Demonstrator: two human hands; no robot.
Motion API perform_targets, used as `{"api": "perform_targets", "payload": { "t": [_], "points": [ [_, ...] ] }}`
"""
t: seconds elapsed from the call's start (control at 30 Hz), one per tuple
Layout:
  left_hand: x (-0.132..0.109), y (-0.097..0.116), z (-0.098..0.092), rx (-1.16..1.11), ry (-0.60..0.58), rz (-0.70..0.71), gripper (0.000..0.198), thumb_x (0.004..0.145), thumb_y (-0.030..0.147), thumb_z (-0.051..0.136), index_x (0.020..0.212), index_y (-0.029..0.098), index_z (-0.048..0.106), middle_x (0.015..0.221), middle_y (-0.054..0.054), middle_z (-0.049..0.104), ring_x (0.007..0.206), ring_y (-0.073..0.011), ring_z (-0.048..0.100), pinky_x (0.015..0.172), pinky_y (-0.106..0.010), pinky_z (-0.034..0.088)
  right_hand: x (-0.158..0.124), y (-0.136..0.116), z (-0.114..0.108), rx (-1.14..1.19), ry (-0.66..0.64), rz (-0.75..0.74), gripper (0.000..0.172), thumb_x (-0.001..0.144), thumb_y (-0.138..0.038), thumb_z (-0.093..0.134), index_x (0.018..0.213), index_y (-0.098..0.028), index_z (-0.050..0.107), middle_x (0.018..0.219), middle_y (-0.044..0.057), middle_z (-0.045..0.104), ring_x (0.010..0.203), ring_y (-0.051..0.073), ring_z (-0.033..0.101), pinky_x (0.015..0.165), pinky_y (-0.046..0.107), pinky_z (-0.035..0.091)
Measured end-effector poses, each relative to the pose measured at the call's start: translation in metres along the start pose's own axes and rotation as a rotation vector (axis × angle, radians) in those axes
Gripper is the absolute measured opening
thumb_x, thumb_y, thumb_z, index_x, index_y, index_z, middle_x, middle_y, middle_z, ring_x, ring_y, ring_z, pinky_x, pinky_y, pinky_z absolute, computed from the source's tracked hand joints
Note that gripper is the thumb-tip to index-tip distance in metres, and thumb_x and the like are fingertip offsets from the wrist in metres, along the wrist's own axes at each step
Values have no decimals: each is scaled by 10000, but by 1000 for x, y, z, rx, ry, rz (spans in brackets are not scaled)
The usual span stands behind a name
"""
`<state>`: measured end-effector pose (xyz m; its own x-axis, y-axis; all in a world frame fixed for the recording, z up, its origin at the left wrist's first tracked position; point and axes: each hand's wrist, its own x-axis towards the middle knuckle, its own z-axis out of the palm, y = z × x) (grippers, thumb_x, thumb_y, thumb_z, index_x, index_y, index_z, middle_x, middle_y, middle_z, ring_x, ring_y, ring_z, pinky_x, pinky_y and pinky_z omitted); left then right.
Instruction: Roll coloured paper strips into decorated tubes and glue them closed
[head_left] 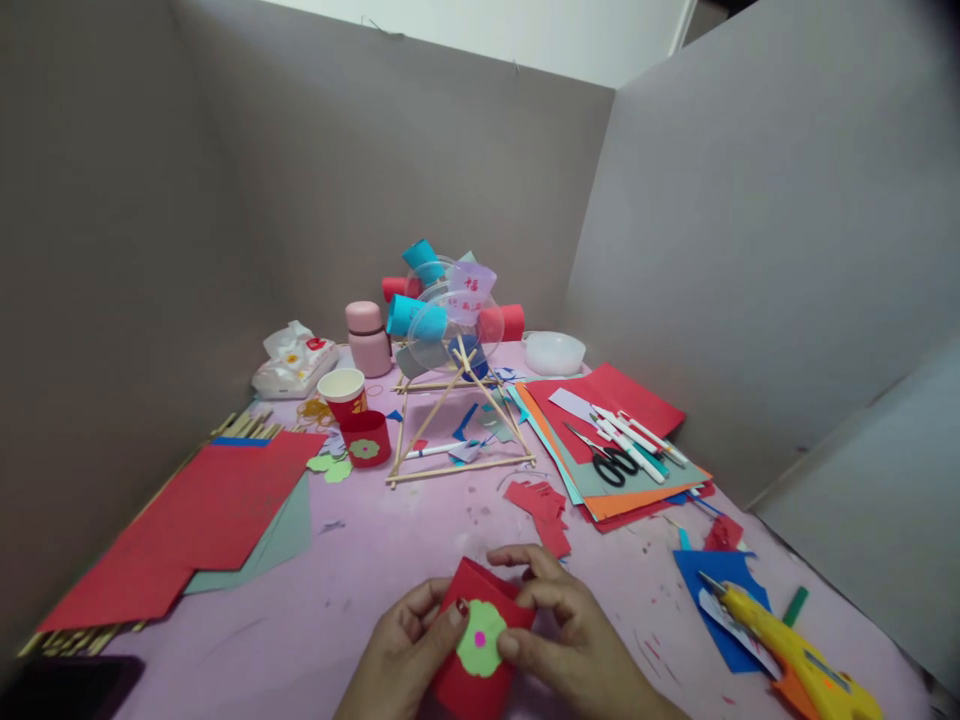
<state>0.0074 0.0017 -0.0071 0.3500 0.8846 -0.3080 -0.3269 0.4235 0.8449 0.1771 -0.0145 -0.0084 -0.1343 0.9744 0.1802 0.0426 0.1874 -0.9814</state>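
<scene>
Between my hands, close to the front of the table, is a red paper cylinder (pixel 459 690) with a green paper flower (pixel 480 655) on its side, a pink dot at the flower's middle. My left hand (pixel 409 645) grips the cylinder's left side, its thumb at the flower's left edge. Around the right side closes my right hand (pixel 566 630), thumb on the flower's right edge and fingers at the top rim. Farther back stands a similar red paper cylinder (pixel 366 440) with a green flower, in front of a paper cup (pixel 342 392).
A stick frame (pixel 461 475) carries a wheel of plastic discs (pixel 442 335) and coloured paper cylinders. Red sheets (pixel 225 510) lie left. On the right are black-handled scissors (pixel 615 465), white pens (pixel 630 445), paper sheets and a yellow glue gun (pixel 787 650). Grey panels (pixel 405 180) enclose the table.
</scene>
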Motion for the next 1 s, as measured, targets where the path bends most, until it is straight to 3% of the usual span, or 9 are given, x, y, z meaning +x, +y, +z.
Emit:
{"api": "perform_targets", "payload": {
  "t": [0.13, 0.3, 0.4, 0.5, 0.63, 0.73, 0.8, 0.9, 1.0],
  "points": [
    [-5, 6, 4, 29, 119, 118, 423, 737, 486, 643, 1049, 201, 640, 988, -67, 718, 929, -236, 646, 796, -305, 497, 2, 2, 0, 228, 92, 96, 197, 691, -376, 728, 660, -186, 686, 1081, 93, 597, 1015, 254, 554, 851, 338, 409],
    [-3, -5, -9, 259, -9, 228, 552, 725, 454, 658, 1215, 250, 506, 1222, -116, 596, 1069, -296, 588, 843, -389, 498, 6, 7, 0, 522, 275, 242, 239, 668, -357, 761, 802, -164, 716, 957, 74, 670, 853, 207, 596, 769, 296, 439],
    [-1, -15, -19, 644, 76, 611, 554, 719, 403, 683, 1216, 297, 464, 1274, -99, 523, 1122, -275, 539, 895, -389, 471, 7, 7, 1, 669, 297, 288, 231, 662, -347, 772, 787, -164, 709, 757, 45, 708, 738, 185, 615, 733, 291, 450],
    [-3, -17, -23, 1090, 125, 1061, 461, 664, 323, 756, 1080, 290, 560, 1123, -62, 569, 1049, -232, 553, 885, -327, 466, 6, 9, 3, 737, 320, 300, 195, 658, -347, 775, 715, -175, 701, 640, 21, 693, 690, 179, 619, 704, 281, 460],
    [-6, -10, -23, 1385, 118, 1260, 257, 775, 130, 623, 1004, 246, 628, 1028, -73, 627, 908, -208, 576, 804, -322, 458, 4, 18, 5, 732, 227, 303, 220, 681, -388, 748, 718, -178, 695, 617, 24, 668, 617, 166, 600, 615, 263, 464],
    [-6, -6, -23, 1214, 147, 1113, 189, 799, 92, 545, 857, 235, 655, 899, -51, 661, 815, -194, 576, 736, -310, 449, 2, 25, 2, 558, 158, 259, 341, 736, -511, 647, 822, -184, 692, 672, 30, 626, 534, 138, 548, 504, 241, 443],
    [-4, -4, -22, 972, 155, 847, 104, 809, 180, 562, 760, 208, 649, 778, -34, 652, 747, -178, 579, 680, -272, 456, 0, 25, 0, 358, 124, 182, 382, 736, -536, 628, 907, -199, 683, 798, 47, 592, 572, 139, 543, 478, 233, 437],
    [0, -1, -17, 589, 180, 357, 211, 780, 339, 594, 652, 176, 633, 657, -11, 617, 642, -154, 546, 601, -233, 440, 0, 19, -2, 119, 100, 63, 270, 735, -442, 670, 874, -210, 685, 971, 73, 536, 772, 188, 557, 591, 255, 463],
    [2, -1, -10, 408, 194, 165, 238, 710, 385, 633, 621, 165, 642, 554, 35, 543, 510, -100, 418, 481, -190, 349, 1, 13, -2, -12, 104, 22, 228, 808, -391, 590, 730, -188, 662, 858, 56, 552, 756, 184, 533, 638, 267, 427]
  ]
}}
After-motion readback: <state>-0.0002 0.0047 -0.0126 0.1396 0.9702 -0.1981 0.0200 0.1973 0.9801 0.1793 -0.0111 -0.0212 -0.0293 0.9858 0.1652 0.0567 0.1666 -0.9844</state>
